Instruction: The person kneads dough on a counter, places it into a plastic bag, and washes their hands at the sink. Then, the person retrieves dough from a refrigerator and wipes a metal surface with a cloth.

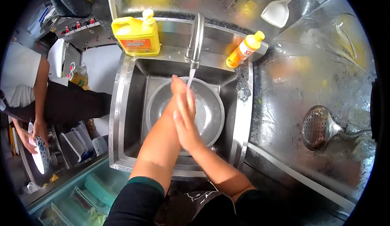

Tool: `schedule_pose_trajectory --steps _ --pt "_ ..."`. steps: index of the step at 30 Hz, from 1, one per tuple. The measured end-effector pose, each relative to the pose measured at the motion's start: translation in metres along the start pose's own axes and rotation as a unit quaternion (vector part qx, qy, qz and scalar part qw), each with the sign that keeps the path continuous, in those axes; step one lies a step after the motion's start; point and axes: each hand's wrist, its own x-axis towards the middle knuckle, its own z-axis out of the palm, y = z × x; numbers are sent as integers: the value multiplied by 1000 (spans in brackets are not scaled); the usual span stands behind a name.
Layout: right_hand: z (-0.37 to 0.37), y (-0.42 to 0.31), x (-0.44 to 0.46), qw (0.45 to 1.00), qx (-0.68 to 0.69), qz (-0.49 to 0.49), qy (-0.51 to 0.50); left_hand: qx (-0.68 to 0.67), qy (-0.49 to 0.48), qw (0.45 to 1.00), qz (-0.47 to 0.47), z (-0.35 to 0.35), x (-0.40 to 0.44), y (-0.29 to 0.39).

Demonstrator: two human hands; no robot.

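In the head view, water runs from a curved metal faucet point(196, 39) onto my hands, which press together over a metal basin point(213, 100) in the steel sink point(118, 116). My left hand point(179, 90) reaches in from the lower left, its thumb apart from the palm and its other fingers partly hidden. Against its inner side lies my right hand point(187, 124), with fingers stretched upward toward the stream. Neither hand shows any object in it.
A yellow jug point(138, 39) and a yellow-orange bottle point(245, 50) stand behind the sink. On the right counter lie a perforated skimmer point(317, 128) and a white spatula point(277, 14). At left, another person point(24, 75) holds a patterned plate point(40, 155) above a drawer of dishes.
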Motion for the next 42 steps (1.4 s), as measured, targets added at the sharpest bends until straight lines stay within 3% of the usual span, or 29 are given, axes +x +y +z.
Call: schedule_pose_trajectory --steps 1,2,3,4,6,7,10,11,13,16,18,19,21,22,23,24,25,26,27,29,30,31,32,34,35,38,39,40,42 --pt "-5 -9 -6 999 -28 -1 -23 -19 5 999 -31 9 23 -15" --pt "-8 -13 -10 997 -56 -1 -46 235 -57 964 109 5 26 -21" --pt "-9 -11 -10 999 -27 12 -35 454 -44 849 266 1 29 -26" --pt "-10 -10 -8 996 -82 7 -40 370 70 887 268 4 -22 -10" --pt "-11 -11 -8 980 -189 3 -55 452 28 828 330 -12 -26 0" --pt "-4 -9 -5 983 -182 -6 -12 524 19 769 366 -17 -33 2" --pt "1 -7 11 982 -158 -4 -107 585 8 563 584 -36 -40 -23" --pt "4 14 20 981 -163 -14 -102 601 -25 510 615 -38 -45 -22" --pt "-1 46 36 965 -250 -52 -64 691 10 332 642 -44 -56 -33" --pt "-16 103 77 909 -403 -89 -54 720 -103 398 559 -47 -116 -12" --pt "-46 104 109 906 -384 56 -171 703 -204 402 550 -54 -123 -6" --pt "-53 113 117 939 -287 116 -149 735 -203 369 532 -53 -127 0" --pt "-61 128 126 964 -85 231 -98 722 -163 309 597 -59 -122 9" --pt "-60 126 125 962 41 261 -62 712 -138 280 629 -60 -118 14" --pt "-56 121 118 943 167 287 -28 698 -130 312 631 -61 -110 16" --pt "-49 116 107 905 291 311 9 699 -112 304 638 -64 -104 18" --pt "-40 104 93 953 195 234 -4 699 -92 296 644 -64 -100 21" --pt "-15 102 83 971 147 178 58 698 -70 289 651 -62 -96 24" --pt "10 100 74 980 89 126 122 745 -69 246 616 -57 -93 22" --pt "20 97 75 974 104 122 160 754 -70 285 588 -55 -105 15" --pt "15 100 81 966 115 185 141 758 -71 304 573 -56 -109 11" --pt "8 97 87 953 127 247 125 703 -100 357 607 -58 -106 8" --pt "-4 96 96 925 236 284 88 672 -128 399 611 -60 -110 11" --pt "-26 97 103 827 439 350 3 605 -182 487 603 -68 -123 14" --pt "-25 102 104 791 494 360 14 474 -213 592 616 -67 -115 12" --pt "-28 104 96 723 590 358 14 190 -232 850 432 -74 -96 14" --pt "-28 101 93 662 626 411 22 73 -243 919 301 -72 -94 14" --pt "-28 96 91 627 676 387 -35 -17 -325 930 172 -70 -80 15" --pt "-23 87 87 538 761 331 -148 -143 -446 882 -47 -67 -64 27"
